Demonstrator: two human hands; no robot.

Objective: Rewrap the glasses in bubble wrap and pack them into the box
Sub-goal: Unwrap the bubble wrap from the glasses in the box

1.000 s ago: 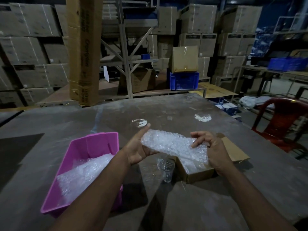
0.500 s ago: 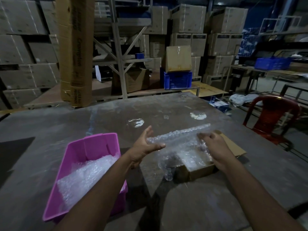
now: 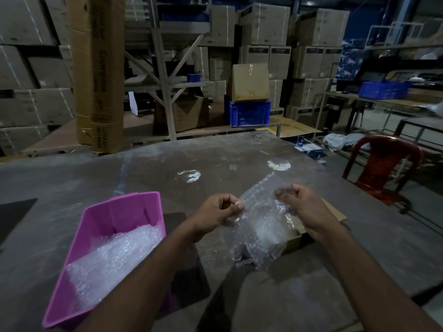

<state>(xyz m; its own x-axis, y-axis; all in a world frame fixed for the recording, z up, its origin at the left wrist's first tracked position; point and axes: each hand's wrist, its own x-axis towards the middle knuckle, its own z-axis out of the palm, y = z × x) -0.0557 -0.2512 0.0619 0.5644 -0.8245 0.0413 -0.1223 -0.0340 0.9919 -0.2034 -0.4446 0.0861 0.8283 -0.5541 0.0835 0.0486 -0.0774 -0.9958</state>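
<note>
1. Both hands hold one sheet of bubble wrap (image 3: 257,224). The left hand (image 3: 217,213) pinches its left edge, and the right hand (image 3: 299,207) grips the right edge with curled fingers.
2. A second ago the wrap was a tight roll held flat. Now it hangs open like a curtain.
3. It hangs over the near left corner of the cardboard box (image 3: 309,232), just right of the pink tub (image 3: 100,226) of more wrap.
4. The glass stood by the box before. Now the sheet hides it, so I cannot see it clearly.
5. I think the wrapping can start next.
</note>
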